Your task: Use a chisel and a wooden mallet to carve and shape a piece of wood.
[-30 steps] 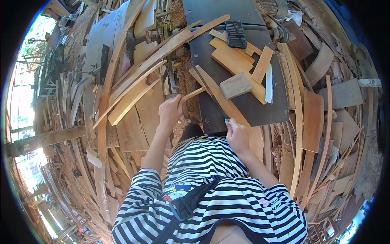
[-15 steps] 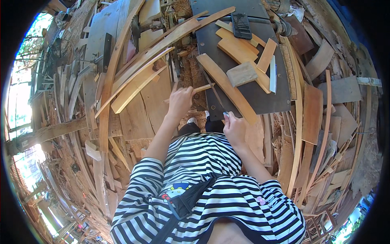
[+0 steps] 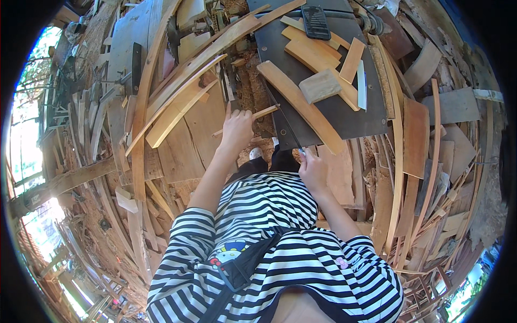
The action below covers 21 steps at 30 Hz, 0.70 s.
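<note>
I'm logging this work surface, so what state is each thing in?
Left hand: closed around the thin wooden stick, index finger extended
Right hand: closed on the thin dark tool
Thin wooden stick: held, far end at the tool
Thin dark tool: held, slanting
Long plank: lying, unheld
Grey block: lying, broad face up
Dark tabletop: partly covered with wood

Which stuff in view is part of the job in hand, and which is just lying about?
In hand:
- wood stick, held by the left hand
- thin dark tool, held by the right hand

Apparently just lying about:
- wood block
- long plank
- white strip
- black rectangular thing, kind unclear
</note>
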Each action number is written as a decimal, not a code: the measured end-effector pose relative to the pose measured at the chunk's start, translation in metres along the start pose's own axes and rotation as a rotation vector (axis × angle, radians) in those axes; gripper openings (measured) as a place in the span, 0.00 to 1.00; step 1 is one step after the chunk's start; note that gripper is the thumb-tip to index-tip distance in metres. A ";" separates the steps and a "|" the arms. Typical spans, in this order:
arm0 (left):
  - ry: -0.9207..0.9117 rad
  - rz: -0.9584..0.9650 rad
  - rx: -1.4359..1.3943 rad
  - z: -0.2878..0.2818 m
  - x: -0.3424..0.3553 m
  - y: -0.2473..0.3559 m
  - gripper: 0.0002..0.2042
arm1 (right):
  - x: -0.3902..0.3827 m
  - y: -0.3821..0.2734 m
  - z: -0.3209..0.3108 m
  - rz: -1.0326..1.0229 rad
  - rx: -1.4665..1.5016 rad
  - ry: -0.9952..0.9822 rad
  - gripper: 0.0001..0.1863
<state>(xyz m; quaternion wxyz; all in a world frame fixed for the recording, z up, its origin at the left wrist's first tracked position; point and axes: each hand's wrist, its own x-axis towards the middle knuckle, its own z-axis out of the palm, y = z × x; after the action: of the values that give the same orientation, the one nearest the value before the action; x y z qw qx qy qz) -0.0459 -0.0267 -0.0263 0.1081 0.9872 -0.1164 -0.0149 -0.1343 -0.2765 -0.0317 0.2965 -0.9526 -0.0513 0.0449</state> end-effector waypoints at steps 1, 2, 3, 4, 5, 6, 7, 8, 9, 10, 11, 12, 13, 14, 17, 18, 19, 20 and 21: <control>-0.039 -0.009 -0.030 0.000 0.000 0.001 0.06 | 0.000 -0.001 0.000 0.006 0.001 -0.002 0.10; -0.044 -0.006 -0.031 0.000 0.000 0.001 0.06 | 0.000 -0.002 -0.001 -0.003 0.013 0.020 0.10; -0.045 0.004 -0.026 -0.001 -0.001 0.001 0.06 | 0.001 -0.003 -0.002 -0.011 0.025 0.041 0.10; -0.046 0.013 -0.022 -0.002 -0.001 0.001 0.06 | 0.002 -0.004 -0.002 -0.005 0.024 0.040 0.10; -0.050 0.016 -0.024 -0.002 0.000 0.000 0.06 | 0.002 -0.005 -0.003 -0.004 0.037 0.029 0.10; -0.056 0.021 -0.040 -0.003 0.001 0.000 0.07 | 0.002 -0.006 -0.003 -0.003 0.050 0.017 0.10; -0.061 0.024 -0.056 -0.003 0.002 -0.001 0.07 | 0.003 -0.006 -0.004 0.000 0.049 0.016 0.10; -0.064 0.025 -0.057 -0.003 0.002 -0.001 0.07 | 0.004 -0.005 -0.004 0.006 0.041 0.010 0.10; -0.074 0.013 -0.062 -0.003 0.001 -0.001 0.07 | 0.004 -0.005 -0.004 0.011 0.032 0.004 0.09; -0.083 0.001 -0.067 -0.002 0.001 -0.001 0.08 | 0.004 -0.004 -0.004 0.012 0.032 0.004 0.09; -0.083 0.002 -0.068 -0.001 0.001 -0.001 0.08 | 0.003 -0.002 -0.003 0.006 0.048 0.013 0.09; -0.088 -0.012 -0.075 0.000 0.000 -0.001 0.08 | 0.002 -0.001 -0.004 -0.001 0.064 0.023 0.09; -0.092 -0.027 -0.082 0.001 0.001 -0.001 0.09 | 0.002 -0.001 -0.004 -0.002 0.064 0.023 0.09; -0.090 -0.027 -0.081 0.001 0.001 -0.002 0.09 | 0.000 0.000 -0.006 -0.005 0.056 0.026 0.09; -0.108 -0.043 -0.091 0.001 0.001 0.000 0.09 | 0.000 0.000 -0.006 -0.008 0.029 0.013 0.09; -0.095 -0.043 -0.094 0.001 0.001 0.000 0.09 | 0.001 -0.001 -0.005 -0.008 0.012 0.000 0.09; -0.079 -0.041 -0.093 -0.001 0.002 0.001 0.09 | 0.003 -0.002 -0.005 -0.008 0.012 0.001 0.09; -0.079 -0.041 -0.093 -0.002 0.002 0.002 0.09 | 0.007 -0.004 -0.005 -0.008 0.020 -0.006 0.09; -0.078 -0.038 -0.095 -0.004 0.003 0.003 0.09 | 0.010 -0.005 -0.005 -0.006 0.029 -0.012 0.08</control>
<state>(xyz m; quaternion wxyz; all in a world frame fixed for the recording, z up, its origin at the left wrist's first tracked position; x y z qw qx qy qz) -0.0436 -0.0295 -0.0220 0.1497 0.9817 -0.1010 -0.0610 -0.1243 -0.2738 -0.0254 0.3100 -0.9478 -0.0555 0.0506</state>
